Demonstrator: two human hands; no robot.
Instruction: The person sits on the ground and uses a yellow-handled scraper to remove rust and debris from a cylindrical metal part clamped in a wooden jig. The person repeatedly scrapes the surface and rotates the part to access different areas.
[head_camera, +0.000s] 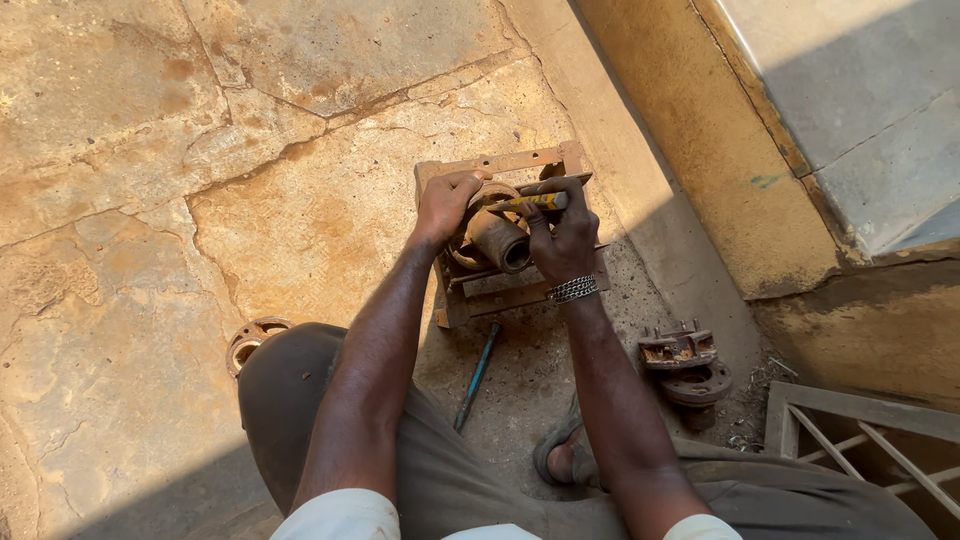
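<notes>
Rusty hub between left hand, right hand gripping yellow tool.

A hub lies on a frame, a flanged part to its right.

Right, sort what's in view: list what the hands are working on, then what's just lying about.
In hand:
- left hand steadying the rusty cylindrical part
- right hand holding the yellow-handled tool against it
- metal frame under the part

Lying about:
- blue-handled tool on the ground
- rusty hub to the right
- rusty flange ring to the left
- angle-iron frame in the corner
</notes>
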